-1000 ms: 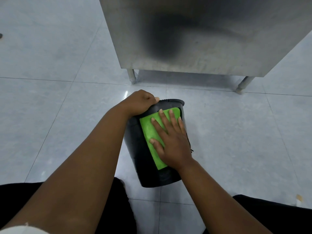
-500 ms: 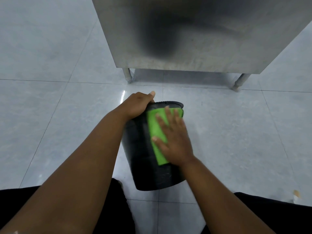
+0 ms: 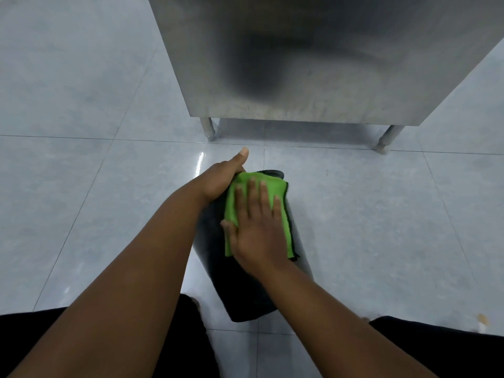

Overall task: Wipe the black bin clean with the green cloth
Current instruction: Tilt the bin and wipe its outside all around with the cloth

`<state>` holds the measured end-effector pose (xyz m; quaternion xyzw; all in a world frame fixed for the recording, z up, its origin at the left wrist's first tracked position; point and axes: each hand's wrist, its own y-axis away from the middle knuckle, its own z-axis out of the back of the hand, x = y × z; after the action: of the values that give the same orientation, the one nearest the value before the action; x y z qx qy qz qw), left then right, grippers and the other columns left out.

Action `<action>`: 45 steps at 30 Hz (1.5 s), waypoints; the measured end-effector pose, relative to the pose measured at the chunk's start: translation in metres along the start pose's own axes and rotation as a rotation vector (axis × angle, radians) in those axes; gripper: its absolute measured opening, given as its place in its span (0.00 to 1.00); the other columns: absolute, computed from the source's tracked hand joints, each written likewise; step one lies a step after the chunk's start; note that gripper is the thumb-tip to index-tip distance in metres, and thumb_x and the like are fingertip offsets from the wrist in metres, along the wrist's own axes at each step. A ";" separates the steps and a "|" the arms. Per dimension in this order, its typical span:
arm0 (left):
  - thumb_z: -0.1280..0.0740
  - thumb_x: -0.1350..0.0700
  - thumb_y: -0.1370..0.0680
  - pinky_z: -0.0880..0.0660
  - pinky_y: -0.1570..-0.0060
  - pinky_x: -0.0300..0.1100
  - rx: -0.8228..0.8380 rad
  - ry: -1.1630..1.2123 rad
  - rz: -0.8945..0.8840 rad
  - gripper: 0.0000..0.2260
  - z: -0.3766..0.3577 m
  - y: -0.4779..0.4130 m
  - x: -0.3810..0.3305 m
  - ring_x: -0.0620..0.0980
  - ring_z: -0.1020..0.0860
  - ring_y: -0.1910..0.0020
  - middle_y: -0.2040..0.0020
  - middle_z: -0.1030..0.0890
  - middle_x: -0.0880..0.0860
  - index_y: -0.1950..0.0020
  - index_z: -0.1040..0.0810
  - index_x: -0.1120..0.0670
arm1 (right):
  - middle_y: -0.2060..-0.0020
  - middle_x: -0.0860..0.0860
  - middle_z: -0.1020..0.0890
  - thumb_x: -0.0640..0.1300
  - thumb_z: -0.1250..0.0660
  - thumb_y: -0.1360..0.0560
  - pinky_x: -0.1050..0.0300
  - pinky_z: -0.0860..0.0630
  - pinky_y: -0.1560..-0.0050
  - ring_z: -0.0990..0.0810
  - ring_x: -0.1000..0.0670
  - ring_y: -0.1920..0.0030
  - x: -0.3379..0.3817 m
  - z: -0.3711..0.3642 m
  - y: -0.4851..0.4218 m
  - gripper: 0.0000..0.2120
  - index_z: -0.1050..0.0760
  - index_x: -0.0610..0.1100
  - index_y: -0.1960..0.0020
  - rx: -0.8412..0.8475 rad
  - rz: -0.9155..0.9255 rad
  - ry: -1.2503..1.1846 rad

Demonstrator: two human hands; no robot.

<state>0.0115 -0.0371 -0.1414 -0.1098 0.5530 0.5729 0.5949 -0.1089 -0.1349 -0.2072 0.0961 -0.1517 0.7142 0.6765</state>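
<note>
The black bin (image 3: 240, 290) lies tilted on the tiled floor in front of me, its far end pointing away toward the steel cabinet. My left hand (image 3: 221, 178) grips the bin's far left edge, thumb stretched forward. The green cloth (image 3: 275, 186) is spread over the upper side of the bin near that far end. My right hand (image 3: 257, 227) lies flat on the cloth with fingers spread, pressing it against the bin. The hand and cloth hide most of the bin's top side.
A stainless steel cabinet (image 3: 313, 64) on short legs (image 3: 208, 130) stands just beyond the bin. Grey floor tiles (image 3: 81, 186) spread to the left and right. My dark-clothed knees (image 3: 436, 350) flank the bin's near end. A small scrap (image 3: 482, 319) lies at the right.
My right hand has slid the green cloth up the bin toward its far end. The left thumb has lifted off the rim and now points forward.
</note>
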 end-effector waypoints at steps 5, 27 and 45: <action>0.49 0.23 0.30 0.28 0.35 0.54 0.038 -0.084 0.015 0.36 -0.002 -0.002 -0.005 0.53 0.19 0.44 0.46 0.16 0.51 0.51 0.14 0.49 | 0.26 0.51 0.28 0.60 0.44 0.20 0.36 0.62 0.22 0.43 0.42 0.21 0.026 -0.030 0.019 0.26 0.27 0.48 0.28 0.240 0.679 0.384; 0.32 0.35 0.27 0.42 0.67 0.44 -0.174 -0.123 -0.076 0.30 0.013 -0.011 0.055 0.50 0.41 0.72 0.75 0.43 0.48 0.73 0.44 0.51 | 0.19 0.45 0.49 0.61 0.50 0.22 0.43 0.53 0.20 0.53 0.42 0.19 -0.050 -0.009 0.003 0.36 0.50 0.46 0.18 -0.050 -0.111 -0.234; 0.44 0.33 0.22 0.25 0.56 0.49 -0.187 -0.669 -0.228 0.32 0.008 -0.018 0.037 0.56 0.22 0.60 0.68 0.24 0.55 0.66 0.27 0.62 | 0.22 0.63 0.44 0.78 0.47 0.28 0.51 0.43 0.22 0.41 0.56 0.23 -0.062 -0.036 0.041 0.40 0.47 0.62 0.21 0.193 -0.459 -1.107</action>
<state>0.0206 -0.0161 -0.1763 -0.0314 0.2573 0.5553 0.7902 -0.1433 -0.1822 -0.2654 0.5446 -0.3911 0.4046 0.6219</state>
